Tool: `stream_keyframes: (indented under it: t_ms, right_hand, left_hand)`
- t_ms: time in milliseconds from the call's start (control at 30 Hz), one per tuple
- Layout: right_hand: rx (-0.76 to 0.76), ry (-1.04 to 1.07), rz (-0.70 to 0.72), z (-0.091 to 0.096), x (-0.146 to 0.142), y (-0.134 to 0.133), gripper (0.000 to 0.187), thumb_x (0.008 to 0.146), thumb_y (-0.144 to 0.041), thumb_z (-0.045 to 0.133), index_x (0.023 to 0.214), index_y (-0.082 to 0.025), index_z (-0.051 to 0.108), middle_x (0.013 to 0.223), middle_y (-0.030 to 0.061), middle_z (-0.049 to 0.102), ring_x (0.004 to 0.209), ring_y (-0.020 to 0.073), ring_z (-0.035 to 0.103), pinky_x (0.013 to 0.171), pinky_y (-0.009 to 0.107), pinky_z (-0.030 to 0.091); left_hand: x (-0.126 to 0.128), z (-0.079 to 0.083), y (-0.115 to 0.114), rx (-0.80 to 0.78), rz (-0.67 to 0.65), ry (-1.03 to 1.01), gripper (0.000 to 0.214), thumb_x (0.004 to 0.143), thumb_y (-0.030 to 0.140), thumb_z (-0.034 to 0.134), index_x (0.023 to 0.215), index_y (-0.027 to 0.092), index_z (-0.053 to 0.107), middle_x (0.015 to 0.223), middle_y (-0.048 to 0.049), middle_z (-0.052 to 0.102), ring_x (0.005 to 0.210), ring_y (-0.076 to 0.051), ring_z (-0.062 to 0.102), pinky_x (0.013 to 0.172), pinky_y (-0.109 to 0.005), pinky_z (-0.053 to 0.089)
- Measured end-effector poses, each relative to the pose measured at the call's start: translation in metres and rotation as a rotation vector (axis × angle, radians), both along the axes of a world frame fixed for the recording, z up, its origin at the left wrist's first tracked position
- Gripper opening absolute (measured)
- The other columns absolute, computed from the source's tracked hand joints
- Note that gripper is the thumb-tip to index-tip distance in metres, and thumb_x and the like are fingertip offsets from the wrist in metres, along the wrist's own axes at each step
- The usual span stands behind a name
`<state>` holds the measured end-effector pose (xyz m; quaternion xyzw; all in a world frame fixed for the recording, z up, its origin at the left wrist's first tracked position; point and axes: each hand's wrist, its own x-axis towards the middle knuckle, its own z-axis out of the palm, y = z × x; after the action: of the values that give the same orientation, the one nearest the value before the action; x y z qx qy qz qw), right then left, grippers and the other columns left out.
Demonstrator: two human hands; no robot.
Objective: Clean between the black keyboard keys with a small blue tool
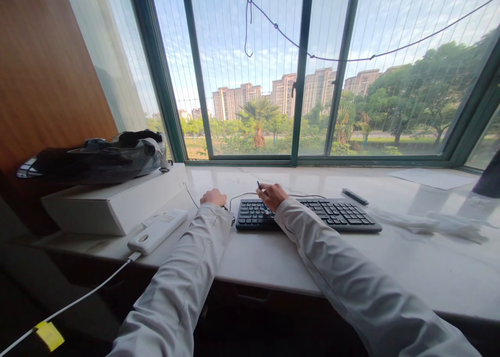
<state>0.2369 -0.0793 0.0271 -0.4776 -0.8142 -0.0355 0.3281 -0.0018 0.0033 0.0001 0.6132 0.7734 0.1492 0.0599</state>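
A black keyboard (346, 214) lies flat on the white counter. Over its left half, my right hand (274, 195) is closed in a pinch around a slim dark pen-like tool (258, 185), whose upper end sticks up past the fingers. A small pale bit shows below the fingers, too small to name. My left hand (213, 196) rests on the counter just left of the keyboard, its fingers curled in; what they hold, if anything, is hidden. Beside my left wrist lies a bunched dark cable (233, 220).
At left, a white box (148, 201) bears a helmet-like object with a dark visor (105, 156). A white power bank (158, 231) with a cable lies near the front edge. Right of the keyboard are a short black bar (354, 196), clear plastic wrapping (437, 225) and paper (432, 178).
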Motion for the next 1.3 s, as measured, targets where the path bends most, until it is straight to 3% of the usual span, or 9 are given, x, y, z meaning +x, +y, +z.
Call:
stream_keyframes:
  t_ms: [433,700,1133,1300]
  right_hand:
    - [0.055,0.065,-0.296,0.006,0.018,0.013,0.029,0.092,-0.034,0.039,0.085,-0.020,0.063,0.063,0.0013,0.067,0.060,0.0140,0.060,0.061,0.023,0.035]
    - [-0.013,0.102,-0.158,-0.005,0.020,0.020,0.027,0.094,-0.033,0.040,0.089,-0.020,0.062,0.059,-0.0005,0.067,0.060,0.0124,0.063,0.066,0.021,0.040]
    - [-0.043,0.031,-0.174,-0.001,0.016,0.013,0.027,0.092,-0.030,0.040,0.095,-0.018,0.064,0.061,0.0009,0.068,0.059,0.0124,0.062,0.065,0.021,0.041]
    - [-0.045,-0.002,-0.155,0.001,0.015,0.009,0.029,0.094,-0.030,0.037,0.098,-0.017,0.063,0.071,0.0041,0.070,0.064,0.0134,0.062,0.064,0.022,0.040]
  left_hand:
    - [0.003,0.003,-0.004,-0.002,0.011,-0.008,0.036,0.072,0.040,0.058,0.097,0.016,0.065,0.109,-0.0186,0.065,0.104,-0.031,0.057,0.077,-0.038,0.044]
    - [0.003,0.003,-0.003,-0.003,0.016,0.003,0.033,0.071,0.037,0.056,0.095,0.017,0.067,0.108,-0.0161,0.066,0.103,-0.031,0.058,0.076,-0.038,0.044]
    - [0.002,0.002,-0.001,-0.002,0.013,-0.006,0.037,0.071,0.040,0.058,0.097,0.016,0.067,0.108,-0.0187,0.065,0.103,-0.031,0.058,0.077,-0.037,0.043]
    - [0.002,0.002,-0.001,0.000,0.010,-0.013,0.036,0.071,0.040,0.058,0.095,0.016,0.067,0.108,-0.0189,0.065,0.103,-0.031,0.058,0.076,-0.038,0.043]
